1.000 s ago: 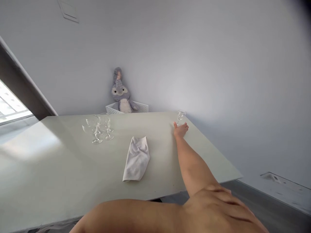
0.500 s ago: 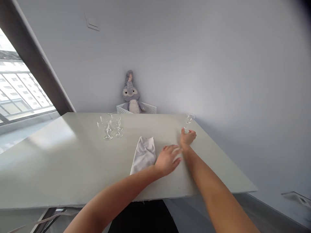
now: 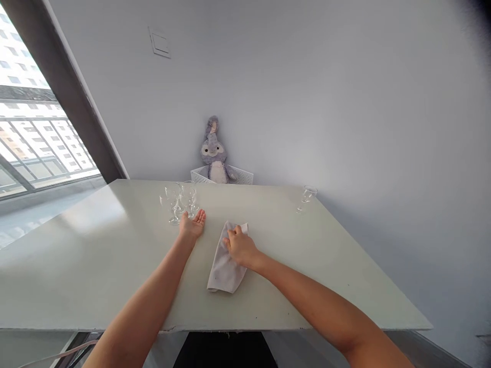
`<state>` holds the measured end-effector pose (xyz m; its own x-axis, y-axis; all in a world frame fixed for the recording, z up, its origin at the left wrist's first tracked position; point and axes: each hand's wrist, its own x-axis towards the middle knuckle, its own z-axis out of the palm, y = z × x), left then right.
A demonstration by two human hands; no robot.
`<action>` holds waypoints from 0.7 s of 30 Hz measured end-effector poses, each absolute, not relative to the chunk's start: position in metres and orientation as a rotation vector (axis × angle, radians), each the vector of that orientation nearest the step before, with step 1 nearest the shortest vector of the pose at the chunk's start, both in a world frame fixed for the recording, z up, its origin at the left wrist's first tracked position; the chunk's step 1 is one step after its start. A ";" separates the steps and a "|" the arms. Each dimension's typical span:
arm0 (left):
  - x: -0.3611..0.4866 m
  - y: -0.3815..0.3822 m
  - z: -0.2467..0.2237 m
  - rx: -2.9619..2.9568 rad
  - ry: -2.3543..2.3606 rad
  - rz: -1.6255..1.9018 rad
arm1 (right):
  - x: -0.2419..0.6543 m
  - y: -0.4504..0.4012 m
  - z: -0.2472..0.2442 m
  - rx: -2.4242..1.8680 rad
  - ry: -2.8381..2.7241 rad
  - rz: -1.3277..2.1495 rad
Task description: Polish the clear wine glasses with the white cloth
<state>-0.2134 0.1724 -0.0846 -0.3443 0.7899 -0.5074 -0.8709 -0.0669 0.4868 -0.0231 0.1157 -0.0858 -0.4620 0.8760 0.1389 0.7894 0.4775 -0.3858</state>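
My left hand [image 3: 192, 226] lies palm up and open on the pale table top [image 3: 115, 276], its fingertips touching or just in front of a cluster of several clear stemmed glasses [image 3: 178, 202]. My right hand [image 3: 240, 247] rests on a crumpled white cloth [image 3: 226, 271], fingers curled over its far part. Farther right, a single clear stemmed glass [image 3: 307, 197] stands apart near the table's far edge, with neither hand close to it.
A grey plush toy [image 3: 214, 151] sits in a white lattice basket [image 3: 242, 177] behind the far edge of the table. A bright window [image 3: 38, 117] with a dark frame lies to the left, and a white wall runs behind and to the right.
My left hand has moved left to the glass cluster and turned palm up. My right hand has left the single glass and come down on the cloth. The view has shifted slightly.
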 end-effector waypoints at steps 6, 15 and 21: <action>-0.216 0.182 -0.091 -0.057 0.714 1.785 | -0.020 0.123 -0.105 -1.438 -2.539 0.241; -0.211 0.188 -0.080 0.057 0.647 1.782 | 0.009 0.148 -0.112 -1.083 -1.842 0.947; -0.173 0.178 -0.070 0.367 0.592 1.624 | 0.040 0.170 -0.099 -0.737 -0.876 1.482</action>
